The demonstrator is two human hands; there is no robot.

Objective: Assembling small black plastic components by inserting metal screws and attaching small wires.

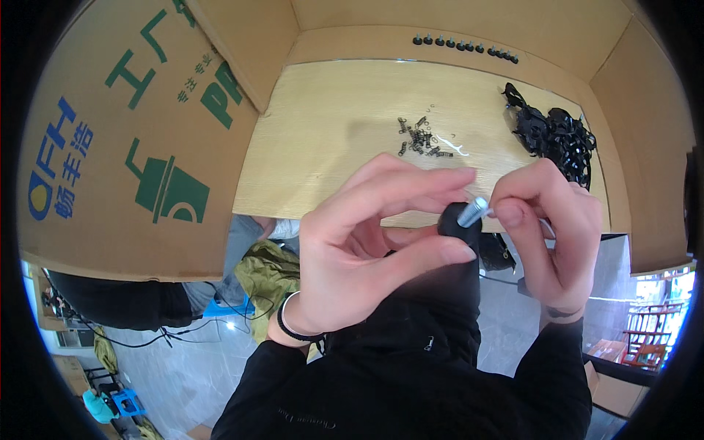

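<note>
My left hand (374, 235) grips a black round screw-in foot (458, 224) between thumb and fingers, above the table's near edge. Its silver threaded stud (472, 213) points up and to the right. Close beside the stud, my right hand (550, 227) is closed in a pinch on a thin white strip (548, 229). One end of that strip reaches toward the stud; whether it touches I cannot tell. Beyond my hands, a loose pile of small dark springs (419, 138) lies on the table, with another slim white piece (451, 145) beside it.
Similar black feet (460, 45) stand in a row along the cardboard at the back of the wooden table (330, 110). Glossy black parts (561, 136) are heaped at the right. Tall cardboard walls (147, 147) flank the table. A person's olive-green clothing (268, 275) shows below left.
</note>
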